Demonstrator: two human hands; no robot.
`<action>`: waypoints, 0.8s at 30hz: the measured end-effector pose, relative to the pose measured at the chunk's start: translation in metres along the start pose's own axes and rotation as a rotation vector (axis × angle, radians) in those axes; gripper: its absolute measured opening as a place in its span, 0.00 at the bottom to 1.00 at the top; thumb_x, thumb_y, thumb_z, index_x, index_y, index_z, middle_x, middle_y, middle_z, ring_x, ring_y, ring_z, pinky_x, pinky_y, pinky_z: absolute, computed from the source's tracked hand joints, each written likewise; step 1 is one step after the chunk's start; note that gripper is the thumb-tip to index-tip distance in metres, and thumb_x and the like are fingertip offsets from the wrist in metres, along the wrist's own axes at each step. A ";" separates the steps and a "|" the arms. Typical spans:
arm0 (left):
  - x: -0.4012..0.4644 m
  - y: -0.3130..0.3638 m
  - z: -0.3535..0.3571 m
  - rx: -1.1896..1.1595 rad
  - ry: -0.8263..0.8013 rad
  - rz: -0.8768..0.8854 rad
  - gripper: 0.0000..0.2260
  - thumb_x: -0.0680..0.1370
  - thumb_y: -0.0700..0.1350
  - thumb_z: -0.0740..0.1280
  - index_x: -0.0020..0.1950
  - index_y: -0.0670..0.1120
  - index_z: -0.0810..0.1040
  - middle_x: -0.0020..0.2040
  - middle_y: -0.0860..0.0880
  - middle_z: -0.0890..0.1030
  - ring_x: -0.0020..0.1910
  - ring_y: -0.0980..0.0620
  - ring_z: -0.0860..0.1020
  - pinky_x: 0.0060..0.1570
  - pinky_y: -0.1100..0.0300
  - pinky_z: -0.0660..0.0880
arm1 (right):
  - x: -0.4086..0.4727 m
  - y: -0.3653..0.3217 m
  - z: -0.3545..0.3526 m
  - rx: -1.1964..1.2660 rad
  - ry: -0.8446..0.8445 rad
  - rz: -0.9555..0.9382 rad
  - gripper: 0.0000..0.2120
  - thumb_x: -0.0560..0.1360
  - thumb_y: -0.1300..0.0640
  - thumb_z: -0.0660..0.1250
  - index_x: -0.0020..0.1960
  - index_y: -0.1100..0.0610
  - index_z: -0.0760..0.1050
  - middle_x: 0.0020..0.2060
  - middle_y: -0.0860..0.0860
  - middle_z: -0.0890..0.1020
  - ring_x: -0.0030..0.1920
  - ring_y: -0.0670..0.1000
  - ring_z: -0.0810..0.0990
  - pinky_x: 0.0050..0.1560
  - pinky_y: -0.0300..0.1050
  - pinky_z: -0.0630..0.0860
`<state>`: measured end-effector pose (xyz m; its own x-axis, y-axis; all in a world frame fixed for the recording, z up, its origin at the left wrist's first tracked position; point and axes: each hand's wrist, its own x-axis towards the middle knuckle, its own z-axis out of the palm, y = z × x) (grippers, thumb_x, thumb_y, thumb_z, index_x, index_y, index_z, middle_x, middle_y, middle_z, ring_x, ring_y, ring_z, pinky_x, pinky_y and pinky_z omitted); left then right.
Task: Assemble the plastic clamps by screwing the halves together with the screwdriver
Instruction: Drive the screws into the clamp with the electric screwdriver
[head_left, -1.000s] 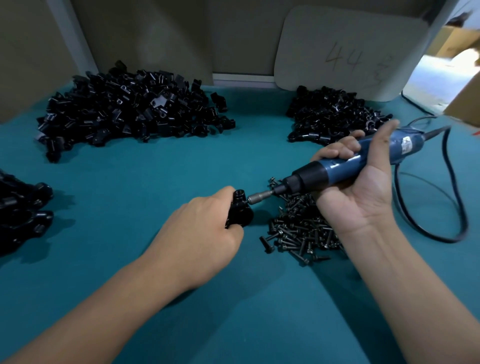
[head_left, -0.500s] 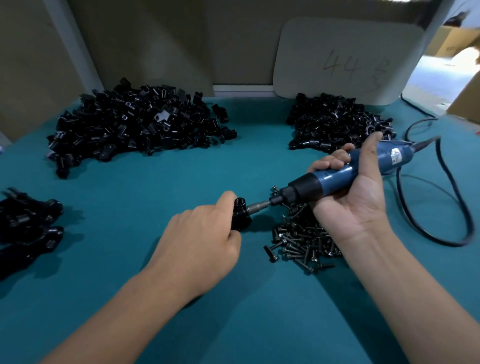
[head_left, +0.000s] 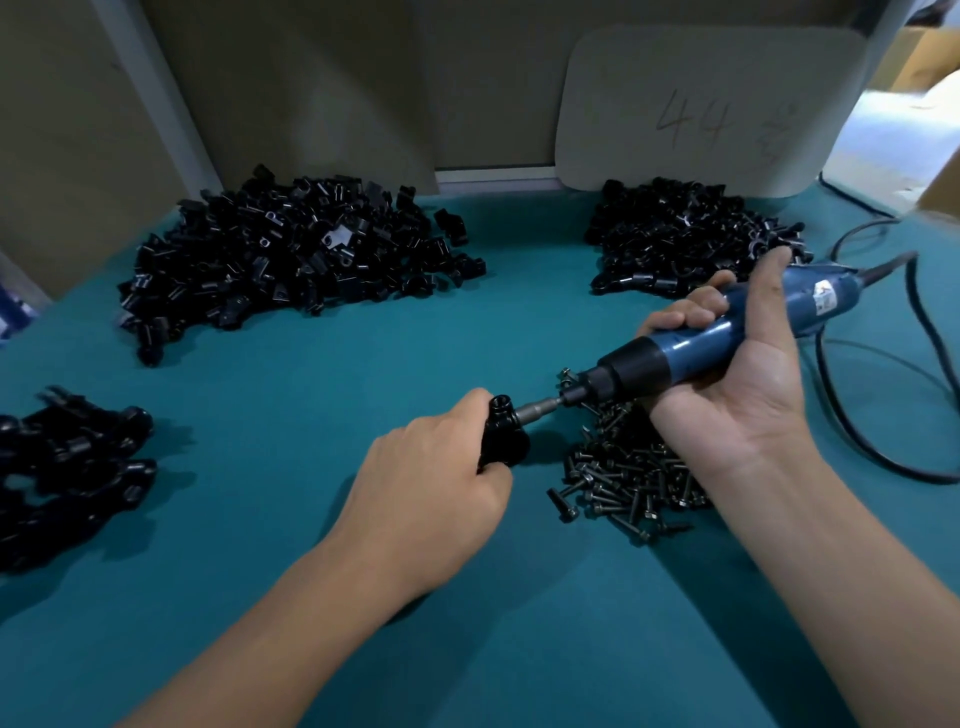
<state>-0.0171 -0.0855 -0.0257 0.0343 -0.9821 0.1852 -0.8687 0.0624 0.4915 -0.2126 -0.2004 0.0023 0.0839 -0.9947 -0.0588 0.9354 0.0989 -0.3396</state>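
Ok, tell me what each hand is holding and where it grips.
Left hand grips the black clamp around its lower body. Right hand wraps the blue screwdriver mid-barrel.

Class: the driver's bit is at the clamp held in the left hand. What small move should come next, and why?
Probably keep the screwdriver pressed in line and drive on: its bit meets the clamp, which the left hand grips, and the right hand holds the tool.

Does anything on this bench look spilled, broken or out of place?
Nothing stands out. The black parts lie in loose piles, the screws in a heap on the teal table. The left hand holds a clamp; the right hand holds the screwdriver, its bit at the clamp.
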 end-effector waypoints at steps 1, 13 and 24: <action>0.000 0.001 0.000 -0.026 -0.010 -0.011 0.10 0.80 0.46 0.65 0.43 0.53 0.64 0.31 0.52 0.74 0.31 0.48 0.73 0.31 0.51 0.64 | -0.001 0.000 0.001 -0.002 -0.011 -0.004 0.16 0.79 0.43 0.75 0.44 0.54 0.77 0.33 0.45 0.74 0.30 0.43 0.73 0.38 0.38 0.76; 0.000 0.004 -0.005 -0.087 -0.103 -0.040 0.09 0.79 0.45 0.64 0.43 0.51 0.65 0.33 0.51 0.74 0.35 0.45 0.74 0.34 0.50 0.63 | -0.004 -0.003 0.005 -0.006 -0.074 -0.017 0.15 0.81 0.43 0.72 0.44 0.53 0.75 0.33 0.44 0.72 0.30 0.43 0.71 0.39 0.37 0.74; -0.001 0.002 -0.005 -0.054 -0.102 -0.018 0.08 0.78 0.46 0.63 0.42 0.52 0.65 0.34 0.51 0.75 0.36 0.47 0.74 0.34 0.50 0.63 | -0.006 -0.002 0.004 -0.007 -0.073 -0.010 0.15 0.81 0.43 0.72 0.45 0.53 0.76 0.34 0.44 0.72 0.31 0.43 0.71 0.39 0.36 0.74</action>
<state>-0.0165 -0.0840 -0.0204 -0.0034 -0.9959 0.0902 -0.8402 0.0518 0.5399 -0.2138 -0.1951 0.0074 0.0993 -0.9950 0.0130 0.9338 0.0887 -0.3467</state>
